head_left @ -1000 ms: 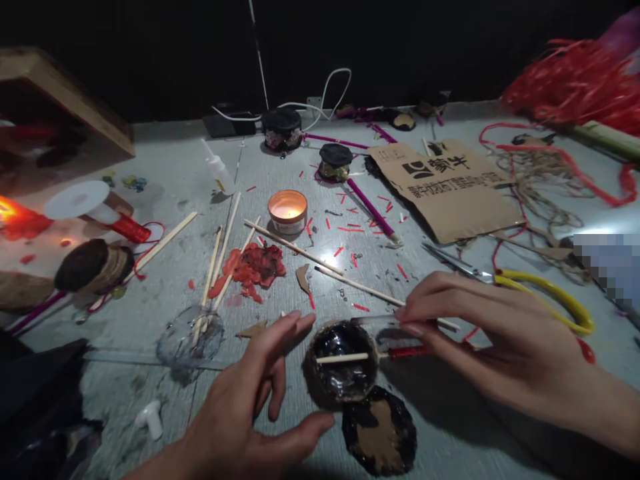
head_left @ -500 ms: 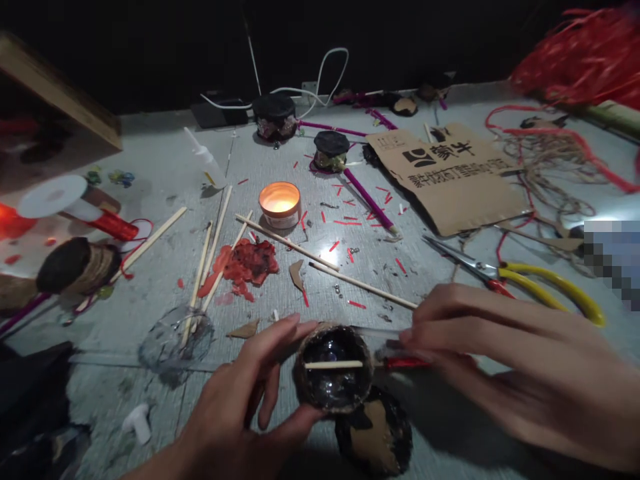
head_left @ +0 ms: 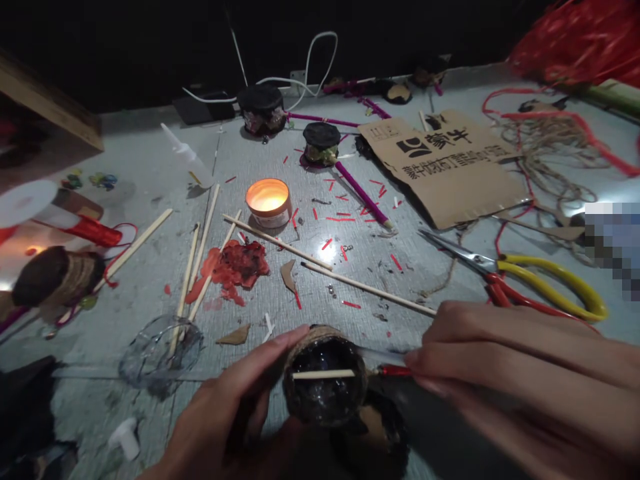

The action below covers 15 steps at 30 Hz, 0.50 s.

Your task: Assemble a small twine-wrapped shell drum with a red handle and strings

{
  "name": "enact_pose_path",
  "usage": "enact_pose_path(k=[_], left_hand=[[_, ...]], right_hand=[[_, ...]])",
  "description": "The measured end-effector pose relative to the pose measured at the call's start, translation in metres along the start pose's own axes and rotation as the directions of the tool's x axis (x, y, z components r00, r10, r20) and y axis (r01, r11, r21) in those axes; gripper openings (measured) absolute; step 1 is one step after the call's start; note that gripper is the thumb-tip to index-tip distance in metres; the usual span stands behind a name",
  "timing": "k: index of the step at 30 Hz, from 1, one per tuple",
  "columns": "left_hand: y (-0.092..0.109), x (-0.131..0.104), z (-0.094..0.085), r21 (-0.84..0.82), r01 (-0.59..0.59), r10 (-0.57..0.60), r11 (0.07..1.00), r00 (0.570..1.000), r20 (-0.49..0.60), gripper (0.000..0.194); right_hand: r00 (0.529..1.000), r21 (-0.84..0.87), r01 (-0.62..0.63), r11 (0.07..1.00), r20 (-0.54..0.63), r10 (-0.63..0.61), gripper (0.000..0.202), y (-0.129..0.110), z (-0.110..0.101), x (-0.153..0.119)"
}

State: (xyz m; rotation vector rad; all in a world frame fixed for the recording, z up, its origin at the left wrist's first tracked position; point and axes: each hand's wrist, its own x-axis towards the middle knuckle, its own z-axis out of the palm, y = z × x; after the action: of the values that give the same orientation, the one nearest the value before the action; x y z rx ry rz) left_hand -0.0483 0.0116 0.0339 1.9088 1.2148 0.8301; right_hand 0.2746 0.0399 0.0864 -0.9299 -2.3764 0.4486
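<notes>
Left hand (head_left: 220,407) curls around twine-wrapped cup (head_left: 325,402), likely bracing it open side toward me; right hand (head_left: 505,373) pinches red handle (head_left: 393,371), presumably to control tilt.

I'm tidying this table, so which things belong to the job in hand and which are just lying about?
Apparently in the job:
- twine-wrapped cup, in the left hand
- pale stick across its opening
- red-wrapped rod beside it
- clear strip, in the right hand

Seemingly lying about:
- lit candle
- scissors
- printed cardboard
- red waxy patch
</notes>
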Motion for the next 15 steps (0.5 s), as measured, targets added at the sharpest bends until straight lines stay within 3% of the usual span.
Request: enact_pose_path(k=[5,15], left_hand=[[-0.0053,-0.0013,-0.0037,0.009,0.002,-0.003,1.0,0.994,0.109,0.07],[-0.0002,-0.0002,-0.0027,-0.037,-0.017,0.018,0.999,0.999,0.048,0.077]], right_hand=[[0.998,0.055,-0.056,0.997,0.007,0.056,0.021,-0.0036,-0.0034,0.0025],[0.996,0.147,-0.083,0.986,0.023,0.081,0.017,-0.0031,-0.0032,0.0017]])
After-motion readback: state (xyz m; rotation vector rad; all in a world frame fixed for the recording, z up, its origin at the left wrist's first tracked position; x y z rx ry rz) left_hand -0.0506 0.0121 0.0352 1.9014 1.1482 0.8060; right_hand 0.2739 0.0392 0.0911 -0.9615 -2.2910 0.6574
